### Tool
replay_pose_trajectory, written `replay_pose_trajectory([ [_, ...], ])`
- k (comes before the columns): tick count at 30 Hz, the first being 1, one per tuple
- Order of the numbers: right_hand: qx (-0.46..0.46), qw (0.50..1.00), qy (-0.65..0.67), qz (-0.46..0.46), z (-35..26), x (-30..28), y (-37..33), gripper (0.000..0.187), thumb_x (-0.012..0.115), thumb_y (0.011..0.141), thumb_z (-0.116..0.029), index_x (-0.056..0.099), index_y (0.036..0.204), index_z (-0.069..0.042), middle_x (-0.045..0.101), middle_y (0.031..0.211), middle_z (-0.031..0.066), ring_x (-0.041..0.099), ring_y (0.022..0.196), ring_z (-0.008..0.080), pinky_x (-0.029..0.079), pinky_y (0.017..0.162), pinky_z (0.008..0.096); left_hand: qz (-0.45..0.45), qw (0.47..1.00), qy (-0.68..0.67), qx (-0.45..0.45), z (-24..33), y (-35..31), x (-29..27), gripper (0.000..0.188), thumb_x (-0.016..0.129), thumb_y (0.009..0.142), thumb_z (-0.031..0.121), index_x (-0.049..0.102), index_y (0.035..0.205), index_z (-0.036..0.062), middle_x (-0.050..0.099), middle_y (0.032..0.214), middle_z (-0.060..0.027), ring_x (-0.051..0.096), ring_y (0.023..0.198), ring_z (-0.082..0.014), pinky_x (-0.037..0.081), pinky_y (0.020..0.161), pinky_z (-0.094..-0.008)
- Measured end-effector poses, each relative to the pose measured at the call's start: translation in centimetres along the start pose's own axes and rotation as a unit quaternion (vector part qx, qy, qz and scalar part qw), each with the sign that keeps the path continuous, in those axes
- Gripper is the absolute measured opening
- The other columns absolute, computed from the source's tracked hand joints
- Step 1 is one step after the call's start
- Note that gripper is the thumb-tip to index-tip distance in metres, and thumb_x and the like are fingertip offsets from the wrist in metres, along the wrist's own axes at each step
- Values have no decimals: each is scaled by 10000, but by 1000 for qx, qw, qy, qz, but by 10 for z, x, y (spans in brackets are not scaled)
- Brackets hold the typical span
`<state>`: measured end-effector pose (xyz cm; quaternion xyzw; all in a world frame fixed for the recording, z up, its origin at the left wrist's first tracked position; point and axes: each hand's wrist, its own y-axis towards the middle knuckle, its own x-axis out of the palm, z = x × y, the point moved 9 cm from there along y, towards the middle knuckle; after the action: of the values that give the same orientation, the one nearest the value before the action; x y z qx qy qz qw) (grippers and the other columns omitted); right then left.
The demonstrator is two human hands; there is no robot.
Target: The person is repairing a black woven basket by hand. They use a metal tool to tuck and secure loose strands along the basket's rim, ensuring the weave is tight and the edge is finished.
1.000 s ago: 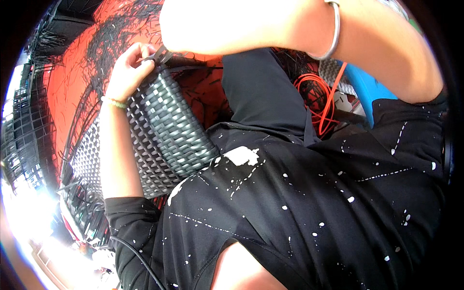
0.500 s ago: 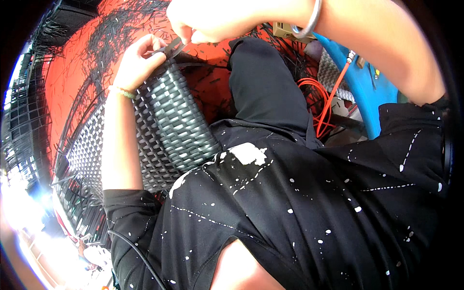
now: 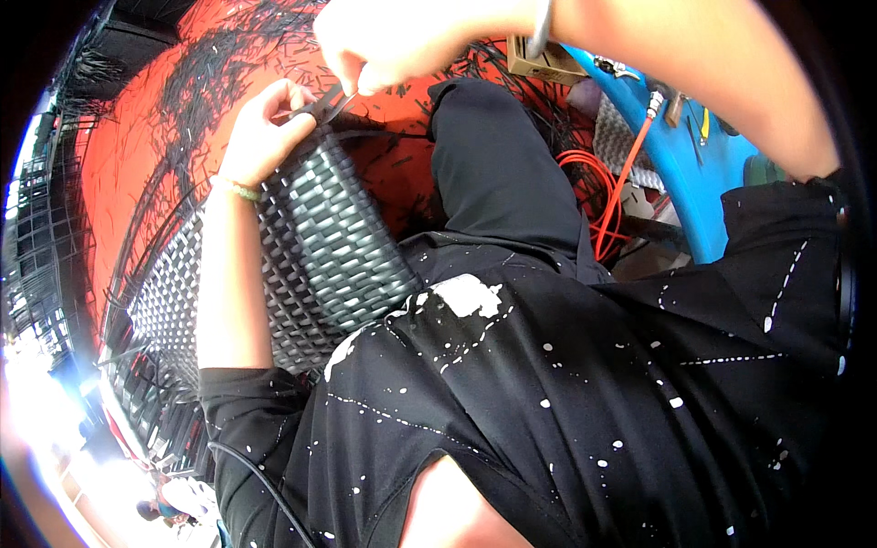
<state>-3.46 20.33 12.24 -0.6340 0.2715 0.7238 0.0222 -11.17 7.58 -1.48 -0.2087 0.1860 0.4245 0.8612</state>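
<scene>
Running from just below the left hand's grip back toward the wearer's torso: woven plastic-strip panel [image 3: 343, 237], glossy grey-black. Est. handling: light, springy rather than soft, slightly slippery, not fragile; best held at the folded upper edge, where the weave looks firm.

Left hand [image 3: 258, 137]: thumb and fingers together, pinching the panel's upper end. Right hand [image 3: 393, 46]: just beyond and right of the left grip, fingertips closed on a flat dark strip [image 3: 326, 99] that spans the gap between the hands. Whether a tool is also in the right grip: cannot tell.

Outward: strip clippings [image 3: 196, 82] on a red floor covering [image 3: 123, 178], beyond and left of the left grip; orange-red hose [image 3: 632, 155] and blue plastic surface [image 3: 690, 173], well right of both grips.
</scene>
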Motion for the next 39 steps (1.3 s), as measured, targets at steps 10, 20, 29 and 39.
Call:
replay_pose_trajectory([
  [10,50,998,0,-26,-15,0,-23,179,588,800,-165,709,799,-33,687,744,140,681,693,286,536,642,406,8,1000,10,19,10,4,3,174,681,834,67,509,812,68,580,888,43,541,844,-46,478,779,-228],
  [20,81,996,35,-34,14,15,-1,189,588,808,-177,720,800,-42,696,761,142,689,711,290,540,652,416,8,1000,7,6,-9,1,-5,123,636,793,38,561,890,37,640,1052,-20,585,933,-87,491,857,-260],
  [29,115,992,29,-39,8,17,3,199,587,814,-188,730,801,-50,705,776,144,696,728,295,543,661,424,29,997,63,-39,3,-5,-3,301,654,809,50,630,1106,9,664,1036,-20,605,929,-99,496,854,-273],
  [39,121,991,40,-48,5,21,0,210,586,822,-200,741,803,-59,715,793,146,704,746,299,546,671,434,23,999,8,-30,4,-11,1,168,621,822,18,463,798,69,615,958,-7,559,880,-77,478,803,-242],
])
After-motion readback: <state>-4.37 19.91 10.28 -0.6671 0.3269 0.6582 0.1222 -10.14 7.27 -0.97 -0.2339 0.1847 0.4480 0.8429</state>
